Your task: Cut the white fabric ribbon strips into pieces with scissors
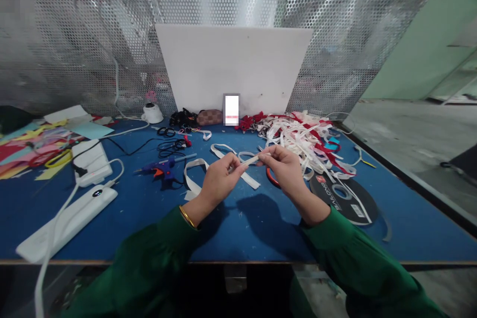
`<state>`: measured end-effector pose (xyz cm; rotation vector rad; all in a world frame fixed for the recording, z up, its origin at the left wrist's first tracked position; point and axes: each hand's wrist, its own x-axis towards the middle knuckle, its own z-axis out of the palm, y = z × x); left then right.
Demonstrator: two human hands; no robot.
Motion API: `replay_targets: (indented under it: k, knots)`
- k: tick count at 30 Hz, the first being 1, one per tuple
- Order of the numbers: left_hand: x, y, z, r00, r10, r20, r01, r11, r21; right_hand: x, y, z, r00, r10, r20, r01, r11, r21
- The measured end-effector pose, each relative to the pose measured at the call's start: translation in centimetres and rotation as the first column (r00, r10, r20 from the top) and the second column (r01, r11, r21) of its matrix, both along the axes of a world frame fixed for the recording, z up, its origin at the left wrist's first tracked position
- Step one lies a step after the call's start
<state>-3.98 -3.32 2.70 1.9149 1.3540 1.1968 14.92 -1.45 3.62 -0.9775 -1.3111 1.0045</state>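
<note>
A short length of white ribbon (249, 161) is stretched between my two hands above the blue table. My left hand (219, 179) pinches one end between thumb and fingers, and my right hand (283, 166) pinches the other. Longer loops of ribbon curl on the table behind and beside both hands, one strip (250, 180) lying just under them. Scissors with an orange-red handle (273, 177) lie partly hidden behind my right hand. A black ribbon spool (345, 199) rests flat to the right of my right wrist.
A blue glue gun (162, 171) lies left of my left hand. Farther left are a white power strip (69, 221), cables and coloured sheets (33, 146). Tangled white and red ribbons (301, 134) are heaped at the back right. A white board (238, 64) stands behind.
</note>
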Motion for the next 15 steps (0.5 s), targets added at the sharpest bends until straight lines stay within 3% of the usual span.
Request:
replay_targets:
  k: [7, 11, 15]
  knots:
    - [0.0, 0.3, 0.0, 0.984, 0.049, 0.173, -0.044, 0.998, -0.036, -0.2, -0.5, 0.6, 0.999, 0.039, 0.004, -0.039, 0.999, 0.0]
    - [-0.1, 0.3, 0.5, 0.967, 0.019, 0.255, -0.002, 0.998, -0.069, -0.2, -1.0, 1.2, 0.996, 0.084, -0.031, -0.085, 0.995, -0.046]
    - [-0.1, 0.1, 0.5, 0.964, 0.028, 0.266, -0.024, 1.0, -0.021, -0.4, -1.5, 1.4, 0.976, 0.216, -0.034, -0.218, 0.974, -0.066]
